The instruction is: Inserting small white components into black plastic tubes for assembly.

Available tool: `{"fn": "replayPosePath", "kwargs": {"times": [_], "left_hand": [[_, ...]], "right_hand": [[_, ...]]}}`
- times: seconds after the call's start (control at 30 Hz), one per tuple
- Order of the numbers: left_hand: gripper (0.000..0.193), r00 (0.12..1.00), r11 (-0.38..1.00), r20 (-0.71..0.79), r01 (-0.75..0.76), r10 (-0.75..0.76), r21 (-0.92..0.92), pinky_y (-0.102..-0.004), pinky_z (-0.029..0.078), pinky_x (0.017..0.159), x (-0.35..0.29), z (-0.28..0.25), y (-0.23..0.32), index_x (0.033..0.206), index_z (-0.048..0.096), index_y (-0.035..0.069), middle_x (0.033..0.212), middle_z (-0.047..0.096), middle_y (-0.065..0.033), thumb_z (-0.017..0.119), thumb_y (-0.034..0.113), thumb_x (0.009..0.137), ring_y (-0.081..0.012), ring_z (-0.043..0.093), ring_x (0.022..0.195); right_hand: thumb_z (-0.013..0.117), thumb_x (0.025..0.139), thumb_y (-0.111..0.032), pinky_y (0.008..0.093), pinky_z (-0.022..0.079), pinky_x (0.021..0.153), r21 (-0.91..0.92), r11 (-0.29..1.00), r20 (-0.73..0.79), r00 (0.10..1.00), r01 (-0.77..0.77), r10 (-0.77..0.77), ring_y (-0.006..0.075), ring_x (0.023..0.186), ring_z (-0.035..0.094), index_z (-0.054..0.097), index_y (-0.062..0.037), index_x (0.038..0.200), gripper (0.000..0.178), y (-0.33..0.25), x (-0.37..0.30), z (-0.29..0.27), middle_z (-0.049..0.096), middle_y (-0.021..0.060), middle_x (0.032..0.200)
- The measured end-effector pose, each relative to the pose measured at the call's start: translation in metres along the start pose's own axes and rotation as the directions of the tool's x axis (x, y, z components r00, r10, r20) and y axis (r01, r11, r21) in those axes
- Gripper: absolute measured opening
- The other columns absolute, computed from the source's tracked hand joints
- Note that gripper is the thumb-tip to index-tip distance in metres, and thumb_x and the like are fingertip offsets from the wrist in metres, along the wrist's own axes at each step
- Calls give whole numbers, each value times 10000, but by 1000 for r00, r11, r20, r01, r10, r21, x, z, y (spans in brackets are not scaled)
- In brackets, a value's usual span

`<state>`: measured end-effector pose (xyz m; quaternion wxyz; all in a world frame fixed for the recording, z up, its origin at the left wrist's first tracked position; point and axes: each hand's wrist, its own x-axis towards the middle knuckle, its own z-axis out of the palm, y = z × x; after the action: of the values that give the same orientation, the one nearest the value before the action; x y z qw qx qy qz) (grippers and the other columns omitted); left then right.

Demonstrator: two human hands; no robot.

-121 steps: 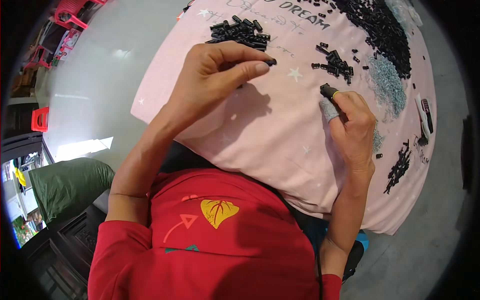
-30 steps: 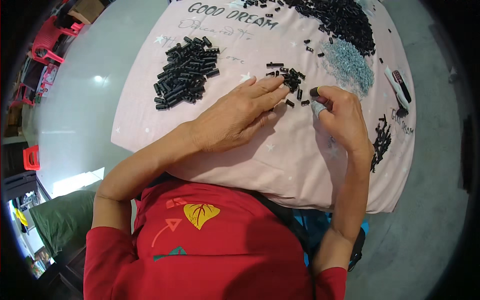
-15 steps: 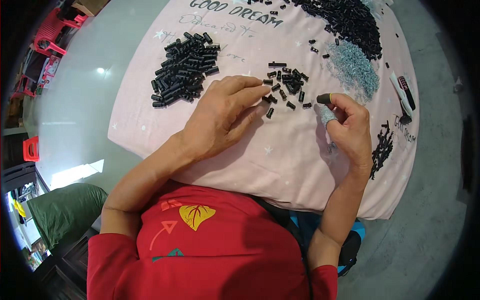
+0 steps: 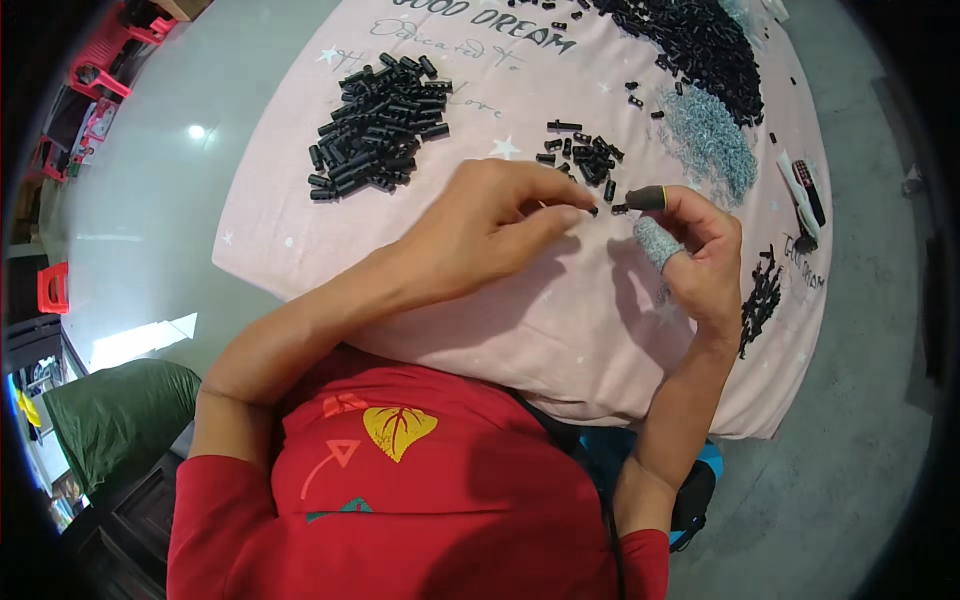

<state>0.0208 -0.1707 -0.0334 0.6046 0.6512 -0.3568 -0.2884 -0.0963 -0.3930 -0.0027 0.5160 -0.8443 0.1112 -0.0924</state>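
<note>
Right hand (image 4: 700, 265), thumb & forefinger in finger cots for grip, pinches a small black piece (image 4: 620, 209); left hand (image 4: 490, 225) pinches another at the loose cluster (image 4: 585, 155) on pink cloth (image 4: 560, 330); sorted black tubes (image 4: 375, 125) heaped apart, w/ bluish springs (image 4: 710, 145) farther off

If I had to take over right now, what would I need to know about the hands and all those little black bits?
Left hand: fingertips pinched, down on the pink cloth at the small scatter of black pieces.
Right hand: raised beside it, grey finger cot on the thumb, dark cot on the forefinger, a small black piece at the tip.
Done: neat pile of black pieces at far left.
Left: big black heap and pale blue-grey heap at far right.
</note>
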Motion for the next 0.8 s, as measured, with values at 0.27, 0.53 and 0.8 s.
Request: {"fn": "replayPosePath", "kwargs": {"times": [0.27,0.53,0.8], "left_hand": [[208,968,892,215,209,-130,-402,-215,495,649,26,12,-8,1000,704,24,864,693,-13,694,232,1000,-56,618,721],[222,975,894,127,218,-182,-391,-169,394,576,25,5,3,996,719,77,835,702,3,713,298,976,-39,602,649],[191,988,916,-4,-139,152,376,-262,533,688,42,-9,13,1081,738,9,913,737,-87,684,154,970,-116,652,704]], "right_hand": [[706,826,21,180,396,588,-4,995,8,995,103,-103,13,651,481,746,-19,1060,240,-7,-1,18,641,-55,807],[766,875,-8,196,482,650,77,983,-35,986,168,-165,24,748,591,741,-10,1037,164,-6,2,25,707,-19,872],[720,930,-44,212,486,654,-55,998,-274,962,7,-22,26,720,573,723,-14,1041,115,15,9,8,705,-22,837]]}}
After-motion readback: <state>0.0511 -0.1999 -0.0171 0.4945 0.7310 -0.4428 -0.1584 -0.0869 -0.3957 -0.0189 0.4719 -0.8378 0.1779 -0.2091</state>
